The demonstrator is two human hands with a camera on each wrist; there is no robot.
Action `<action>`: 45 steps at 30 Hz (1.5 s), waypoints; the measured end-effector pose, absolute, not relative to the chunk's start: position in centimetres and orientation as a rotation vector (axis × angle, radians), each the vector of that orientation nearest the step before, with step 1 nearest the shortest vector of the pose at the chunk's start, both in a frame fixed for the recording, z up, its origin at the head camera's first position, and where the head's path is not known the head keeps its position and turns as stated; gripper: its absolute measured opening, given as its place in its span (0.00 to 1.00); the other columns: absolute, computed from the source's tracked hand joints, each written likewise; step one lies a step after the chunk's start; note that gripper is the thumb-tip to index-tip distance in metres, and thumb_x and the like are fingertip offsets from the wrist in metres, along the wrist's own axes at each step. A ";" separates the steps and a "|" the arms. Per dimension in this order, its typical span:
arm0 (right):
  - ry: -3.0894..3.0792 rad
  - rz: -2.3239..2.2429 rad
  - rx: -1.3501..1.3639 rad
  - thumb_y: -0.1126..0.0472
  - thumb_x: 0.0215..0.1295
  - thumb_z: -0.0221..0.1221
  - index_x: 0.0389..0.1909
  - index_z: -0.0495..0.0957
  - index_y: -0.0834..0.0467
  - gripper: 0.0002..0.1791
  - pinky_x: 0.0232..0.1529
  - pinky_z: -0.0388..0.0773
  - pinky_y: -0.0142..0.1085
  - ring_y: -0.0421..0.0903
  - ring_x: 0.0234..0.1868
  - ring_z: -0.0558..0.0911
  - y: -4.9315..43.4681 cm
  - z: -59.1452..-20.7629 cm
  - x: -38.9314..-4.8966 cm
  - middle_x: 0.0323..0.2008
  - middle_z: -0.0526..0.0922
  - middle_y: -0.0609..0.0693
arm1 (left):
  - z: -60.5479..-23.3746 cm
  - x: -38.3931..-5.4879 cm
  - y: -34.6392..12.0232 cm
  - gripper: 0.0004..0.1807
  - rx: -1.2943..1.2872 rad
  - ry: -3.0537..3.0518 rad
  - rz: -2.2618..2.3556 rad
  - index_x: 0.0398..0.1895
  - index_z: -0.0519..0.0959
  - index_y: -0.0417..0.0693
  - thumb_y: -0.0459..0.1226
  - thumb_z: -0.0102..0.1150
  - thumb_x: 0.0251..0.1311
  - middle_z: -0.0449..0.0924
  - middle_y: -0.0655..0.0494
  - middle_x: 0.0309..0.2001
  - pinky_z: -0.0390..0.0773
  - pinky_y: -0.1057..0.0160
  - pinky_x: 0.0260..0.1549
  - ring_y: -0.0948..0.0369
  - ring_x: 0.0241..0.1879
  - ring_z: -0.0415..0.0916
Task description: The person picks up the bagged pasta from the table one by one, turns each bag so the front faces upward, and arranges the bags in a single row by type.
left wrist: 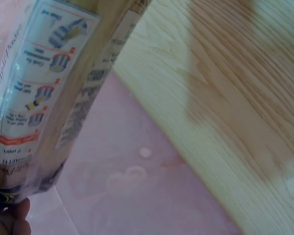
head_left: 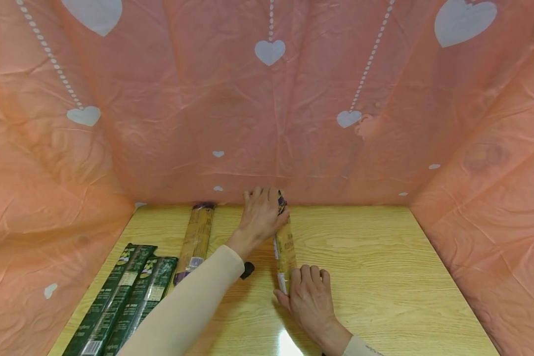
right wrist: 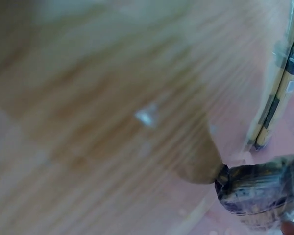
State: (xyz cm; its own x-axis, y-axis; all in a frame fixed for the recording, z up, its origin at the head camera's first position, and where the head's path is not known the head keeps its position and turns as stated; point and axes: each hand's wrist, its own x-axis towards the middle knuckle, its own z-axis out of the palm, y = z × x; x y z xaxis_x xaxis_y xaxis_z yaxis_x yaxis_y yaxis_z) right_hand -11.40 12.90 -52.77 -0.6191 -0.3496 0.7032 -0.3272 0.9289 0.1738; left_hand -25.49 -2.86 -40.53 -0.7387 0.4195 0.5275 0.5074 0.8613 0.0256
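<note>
In the head view a pack of spaghetti [head_left: 287, 247] in clear and purple wrapping stands lengthwise near the middle of the table. My left hand [head_left: 261, 212] grips its far end by the back edge, with the thumb along the near side. At the near end my right hand [head_left: 310, 299] holds the pack between thumb and fingers. Cooking pictures show on the spaghetti pack [left wrist: 44, 88] in the left wrist view, with fingertips at its dark end. The right wrist view catches the pack's crumpled dark end [right wrist: 257, 191] and one fingertip [right wrist: 291, 228].
Left of my left forearm lies another spaghetti pack [head_left: 198, 237], partly covered by the sleeve. Two dark green packs [head_left: 111, 296] [head_left: 144, 291] lie at the table's left edge. A small black object [head_left: 247, 270] shows beside the left wrist. Pink sheeting [head_left: 311, 148] with hearts encloses the wooden table [head_left: 374, 257].
</note>
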 end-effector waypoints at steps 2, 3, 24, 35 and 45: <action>-2.286 -0.022 0.493 0.28 0.59 0.61 0.25 0.68 0.59 0.36 0.37 0.71 0.48 0.54 0.29 0.73 13.0 -52.8 -11.4 0.24 0.69 0.53 | -40.5 -25.5 -3.1 0.25 -0.701 -2.527 -0.269 0.53 0.75 0.43 0.56 0.61 0.74 0.77 0.49 0.41 0.61 0.48 0.45 0.49 0.42 0.68; -2.285 -0.010 0.506 0.28 0.60 0.60 0.26 0.68 0.58 0.35 0.38 0.71 0.48 0.54 0.29 0.74 13.0 -52.8 -11.4 0.25 0.70 0.53 | -40.5 -25.6 -3.3 0.25 -0.714 -2.534 -0.289 0.54 0.75 0.43 0.56 0.62 0.74 0.78 0.49 0.42 0.61 0.48 0.46 0.49 0.43 0.68; -2.699 0.165 0.453 0.22 0.55 0.63 0.35 0.80 0.57 0.39 0.54 0.74 0.58 0.57 0.45 0.79 14.2 -52.6 -11.8 0.39 0.83 0.54 | -40.2 -25.7 -5.9 0.32 -0.818 -2.767 -0.635 0.72 0.66 0.43 0.50 0.61 0.75 0.76 0.46 0.65 0.54 0.36 0.76 0.45 0.65 0.65; -2.875 0.487 0.381 0.31 0.57 0.72 0.42 0.80 0.64 0.38 0.57 0.70 0.59 0.56 0.47 0.75 13.0 -52.5 -11.9 0.39 0.80 0.55 | -39.6 -25.5 -5.9 0.26 -0.786 -2.721 -0.416 0.73 0.71 0.44 0.49 0.49 0.83 0.80 0.44 0.64 0.66 0.39 0.71 0.44 0.65 0.70; -2.893 0.529 0.412 0.33 0.59 0.72 0.39 0.77 0.61 0.33 0.53 0.68 0.56 0.53 0.43 0.73 13.4 -52.1 -12.0 0.37 0.79 0.53 | -39.6 -25.8 -5.8 0.19 -0.764 -2.729 -0.239 0.57 0.76 0.40 0.46 0.44 0.84 0.80 0.44 0.47 0.73 0.44 0.56 0.47 0.49 0.69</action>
State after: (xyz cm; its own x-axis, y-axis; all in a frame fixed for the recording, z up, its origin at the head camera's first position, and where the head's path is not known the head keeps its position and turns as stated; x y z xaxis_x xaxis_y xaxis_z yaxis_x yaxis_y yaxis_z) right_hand -12.02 13.38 -52.13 -0.9471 -0.2376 0.2158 -0.2986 0.8989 -0.3207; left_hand -25.81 -5.84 -39.63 -0.8147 0.4798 0.3258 0.5292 0.8448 0.0791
